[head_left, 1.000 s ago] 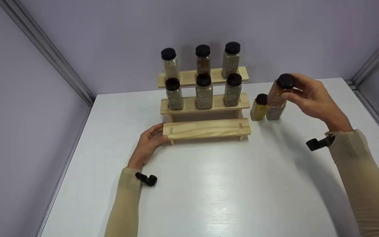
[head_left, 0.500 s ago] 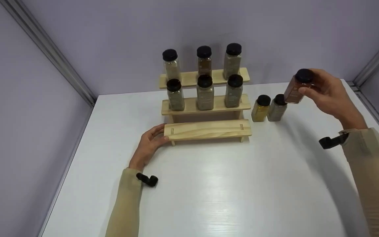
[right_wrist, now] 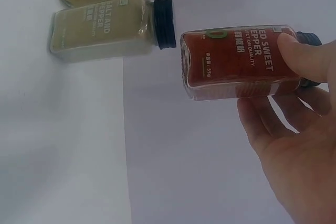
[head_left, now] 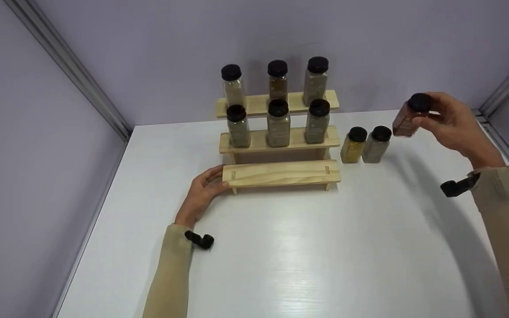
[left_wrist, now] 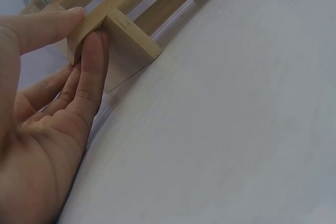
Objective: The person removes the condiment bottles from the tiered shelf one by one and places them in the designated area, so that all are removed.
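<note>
My right hand [head_left: 453, 123] holds a spice jar of red sweet pepper [right_wrist: 236, 61] by its upper part, thumb on the label side and fingers behind. The jar is tilted and raised at the right of the table. My left hand [head_left: 201, 192] pinches the left end of the lowest shelf of a wooden tiered rack [head_left: 281, 173]; in the left wrist view the thumb lies on top and the fingers [left_wrist: 92, 61] are under the board. Left of the red jar, a salt and pepper jar [head_left: 376, 145] and a jar of yellow spice [head_left: 353, 145] stand side by side.
The rack's middle shelf bears three black-capped jars [head_left: 279, 126], and its top shelf three more jars [head_left: 277, 81]. Walls [head_left: 170, 57] close off the white table [head_left: 254, 265] at the back and both sides. The lowest shelf carries no jar.
My right hand has moved right with the red sweet pepper jar, away from the salt and pepper jar it overlapped in view. My left hand keeps its pinch on the rack.
</note>
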A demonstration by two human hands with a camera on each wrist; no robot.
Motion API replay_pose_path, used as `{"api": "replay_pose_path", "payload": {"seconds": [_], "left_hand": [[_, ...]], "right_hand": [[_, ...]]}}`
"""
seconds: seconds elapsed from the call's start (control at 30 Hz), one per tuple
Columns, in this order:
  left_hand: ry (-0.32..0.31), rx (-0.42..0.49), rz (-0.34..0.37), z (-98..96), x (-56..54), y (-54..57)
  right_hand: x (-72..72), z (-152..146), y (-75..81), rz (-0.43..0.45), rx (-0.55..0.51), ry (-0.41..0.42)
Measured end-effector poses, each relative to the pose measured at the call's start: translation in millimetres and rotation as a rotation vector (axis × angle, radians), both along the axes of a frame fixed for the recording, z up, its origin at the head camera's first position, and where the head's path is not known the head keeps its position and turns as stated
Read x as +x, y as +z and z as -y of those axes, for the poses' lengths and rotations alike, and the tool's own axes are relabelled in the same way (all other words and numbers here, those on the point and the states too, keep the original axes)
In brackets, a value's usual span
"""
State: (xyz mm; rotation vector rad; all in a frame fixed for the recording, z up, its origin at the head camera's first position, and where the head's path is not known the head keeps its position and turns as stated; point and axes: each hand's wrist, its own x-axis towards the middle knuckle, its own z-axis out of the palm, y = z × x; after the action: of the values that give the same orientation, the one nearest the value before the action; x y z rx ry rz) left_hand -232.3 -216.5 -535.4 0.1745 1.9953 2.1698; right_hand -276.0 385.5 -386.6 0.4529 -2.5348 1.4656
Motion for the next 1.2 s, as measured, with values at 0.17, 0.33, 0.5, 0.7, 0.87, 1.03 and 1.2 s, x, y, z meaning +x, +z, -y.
{"api": "replay_pose_path", "payload": {"seconds": [0.17,0.33,0.5,0.7,0.87,1.03,1.2], "left_hand": [[0.003,-0.01,-0.013,-0.3,-1.4,-0.9],[0.001,-0.034,-0.027,-0.9,-2.5,-0.1],[0.002,-0.035,-0.012,-1.5,-2.3,1.6],[0.012,-0.038,-0.007,-1.7,-3.1,2.4],[0.01,-0.033,-0.006,-2.0,-3.3,2.9],[0.007,-0.012,0.002,-1.3,-2.6,1.5],[0.005,-0.024,0.0,-0.7,-1.4,-0.1]], "right_hand": [[-3.5,-6,-6.0,0.026,0.028,-0.004],[-5.9,-11,-13.4,0.049,0.052,0.006],[-7.9,-14,-23.2,0.082,0.048,0.021],[-9.7,-10,-34.1,0.108,0.102,0.026],[-10.5,-7,-44.6,0.106,0.123,0.038],[-9.9,-8,-55.9,0.133,0.161,0.02],[-10.5,-9,-64.9,0.143,0.173,0.013]]}}
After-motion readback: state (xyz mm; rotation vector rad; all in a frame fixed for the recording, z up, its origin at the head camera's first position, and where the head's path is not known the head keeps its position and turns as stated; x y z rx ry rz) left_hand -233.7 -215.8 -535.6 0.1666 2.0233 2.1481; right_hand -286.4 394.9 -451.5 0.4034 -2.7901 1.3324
